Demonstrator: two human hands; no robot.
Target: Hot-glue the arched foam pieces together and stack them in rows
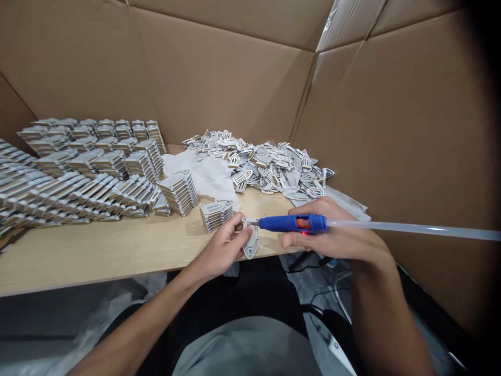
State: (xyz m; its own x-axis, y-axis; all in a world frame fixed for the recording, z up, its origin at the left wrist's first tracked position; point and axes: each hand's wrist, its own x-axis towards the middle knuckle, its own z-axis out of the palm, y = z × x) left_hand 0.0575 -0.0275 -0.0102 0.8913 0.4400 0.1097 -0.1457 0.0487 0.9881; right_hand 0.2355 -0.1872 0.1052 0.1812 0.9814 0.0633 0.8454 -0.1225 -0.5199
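My left hand (223, 248) is closed on a small grey shield-shaped piece (250, 244), held over the front edge of the wooden table (117, 250). My right hand (332, 237) grips a blue glue gun (291, 223) with a red light on its side; a clear glue stick (410, 228) juts out to the right. The gun's tip touches the top of the grey piece. A short stack of like pieces (216, 214) stands just behind my left hand.
Rows of stacked pieces (78, 167) fill the table's left half. A loose heap of pieces (266, 164) lies at the back right beside crumpled white sheet (207, 175). Cardboard walls (391, 115) enclose the table behind and to the right. A black cable (309, 263) hangs below the edge.
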